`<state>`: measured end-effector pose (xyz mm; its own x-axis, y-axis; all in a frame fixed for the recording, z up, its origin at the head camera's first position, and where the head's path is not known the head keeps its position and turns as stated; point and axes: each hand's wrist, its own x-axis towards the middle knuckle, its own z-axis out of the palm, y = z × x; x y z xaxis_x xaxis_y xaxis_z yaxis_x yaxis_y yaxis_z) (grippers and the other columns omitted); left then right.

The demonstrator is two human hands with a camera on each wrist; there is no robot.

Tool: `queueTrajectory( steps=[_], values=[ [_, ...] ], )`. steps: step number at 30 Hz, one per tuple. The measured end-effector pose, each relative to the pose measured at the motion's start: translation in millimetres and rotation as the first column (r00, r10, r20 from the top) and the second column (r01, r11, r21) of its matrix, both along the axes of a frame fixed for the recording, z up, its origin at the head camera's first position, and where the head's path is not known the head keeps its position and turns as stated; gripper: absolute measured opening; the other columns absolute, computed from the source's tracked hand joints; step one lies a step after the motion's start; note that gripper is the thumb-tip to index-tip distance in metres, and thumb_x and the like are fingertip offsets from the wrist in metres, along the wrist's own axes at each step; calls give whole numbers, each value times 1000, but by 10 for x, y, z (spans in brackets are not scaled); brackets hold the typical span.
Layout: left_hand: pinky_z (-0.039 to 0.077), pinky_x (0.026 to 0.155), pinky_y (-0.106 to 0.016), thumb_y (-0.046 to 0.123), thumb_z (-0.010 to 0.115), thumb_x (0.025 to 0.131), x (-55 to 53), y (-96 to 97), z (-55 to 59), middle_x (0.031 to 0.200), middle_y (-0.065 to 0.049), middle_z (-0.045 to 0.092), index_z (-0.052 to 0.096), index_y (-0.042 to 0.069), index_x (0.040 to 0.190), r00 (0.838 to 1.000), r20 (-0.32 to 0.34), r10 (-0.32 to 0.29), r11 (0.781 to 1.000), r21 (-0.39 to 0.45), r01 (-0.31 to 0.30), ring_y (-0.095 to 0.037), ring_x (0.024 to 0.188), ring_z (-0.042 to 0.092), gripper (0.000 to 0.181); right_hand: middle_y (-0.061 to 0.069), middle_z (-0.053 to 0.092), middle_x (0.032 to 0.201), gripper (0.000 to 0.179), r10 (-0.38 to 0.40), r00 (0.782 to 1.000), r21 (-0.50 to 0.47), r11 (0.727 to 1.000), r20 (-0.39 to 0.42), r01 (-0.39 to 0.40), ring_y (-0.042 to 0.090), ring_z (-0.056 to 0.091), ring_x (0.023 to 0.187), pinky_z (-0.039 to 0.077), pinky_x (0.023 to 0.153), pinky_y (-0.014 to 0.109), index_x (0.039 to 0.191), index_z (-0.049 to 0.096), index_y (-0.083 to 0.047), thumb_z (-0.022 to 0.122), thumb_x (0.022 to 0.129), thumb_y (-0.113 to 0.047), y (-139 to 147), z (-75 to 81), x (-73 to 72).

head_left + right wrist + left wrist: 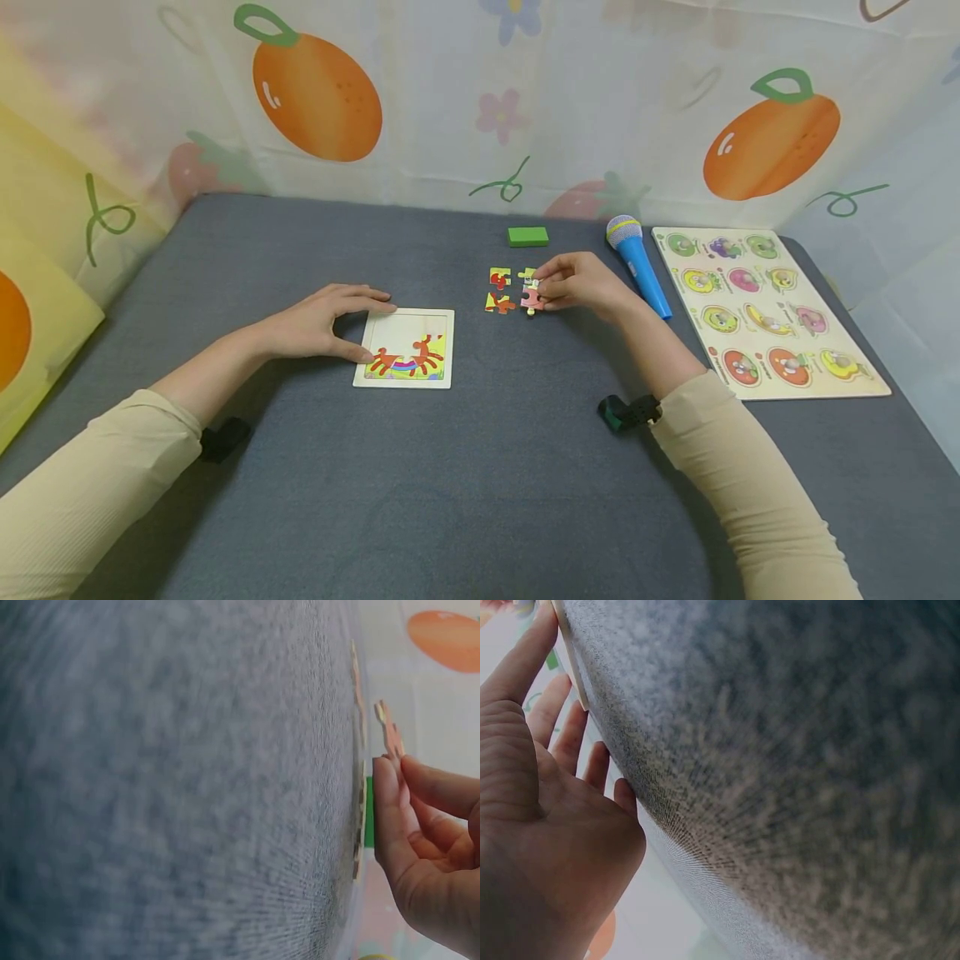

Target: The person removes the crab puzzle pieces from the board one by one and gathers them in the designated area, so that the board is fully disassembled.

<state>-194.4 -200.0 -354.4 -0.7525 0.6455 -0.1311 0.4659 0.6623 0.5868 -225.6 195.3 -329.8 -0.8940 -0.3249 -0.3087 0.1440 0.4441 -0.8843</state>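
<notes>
A square puzzle tray (402, 384) lies on the table, its lower part filled with pieces picturing orange-brown legs and a rainbow. My left hand (318, 325) rests at the tray's left side, fingertips on its upper edge and thumb by the lower left. In the left wrist view, those fingers (568, 739) are fairly straight against the thin tray edge. Between thumb and fingers, my right hand (585, 287) pinches a pink puzzle piece (391, 733), held off the cloth in the right wrist view. Loose puzzle pieces (500, 304) lie just left of that hand.
Behind the loose pieces sits a green block (528, 237). A blue toy microphone (640, 267) lies right of my right hand, beside a large fruit puzzle board (731, 321). A fruit-print curtain (435, 100) hangs along the table's back edge.
</notes>
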Motion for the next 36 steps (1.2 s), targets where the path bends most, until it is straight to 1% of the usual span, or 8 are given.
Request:
queueTrajectory(
  steps=[7,10,16,20,27,31,36],
  values=[
    [21,115,-65,37,81,80,19,16,23,156,-11,41,54,18,143,1000,2,6,1000,-4,-6,-40,148,24,71,1,62,91,33,16,1000,9,1000,22,-16,6,67,77,60,74,24,127,53,12,58,97,-2,54,-47,-7],
    [20,114,-66,38,81,80,23,13,23,156,-11,41,54,18,143,1000,0,5,1000,0,-5,-40,148,23,71,1,64,91,33,23,1000,12,1000,14,-23,6,66,77,60,73,23,126,54,12,58,96,-2,52,-71,0],
    [20,114,-67,38,81,80,28,11,21,156,-12,41,54,18,142,1000,0,2,1000,16,-2,-41,148,23,70,4,64,93,31,6,1000,43,999,-1,-6,5,66,75,60,73,23,124,56,12,59,95,-1,34,-100,8],
    [19,115,-66,39,81,80,24,13,19,156,-10,40,54,19,143,1000,6,5,1000,10,-5,-40,149,22,71,7,64,96,30,4,1000,78,997,-15,-3,5,66,76,59,73,22,123,58,11,59,95,-2,21,-87,29],
    [20,114,-67,38,81,80,25,12,13,156,-12,40,54,18,142,1000,9,5,1000,15,-5,-41,148,23,71,13,65,106,28,5,999,150,989,-41,1,6,66,78,60,75,24,121,62,7,61,96,-6,-5,-74,45],
    [20,115,-66,39,81,80,25,10,17,157,-10,40,54,19,143,1000,16,10,1000,8,-10,-39,148,22,71,14,68,105,27,-8,999,189,982,-53,18,5,67,76,60,74,25,119,65,4,63,95,-8,-26,-77,44],
    [19,115,-65,39,81,79,22,6,16,156,-9,40,54,20,142,1000,17,13,1000,5,-13,-39,149,21,71,14,72,103,25,-5,997,229,973,-74,22,4,68,73,61,73,26,116,68,1,65,94,-10,-40,-74,40]
  ],
)
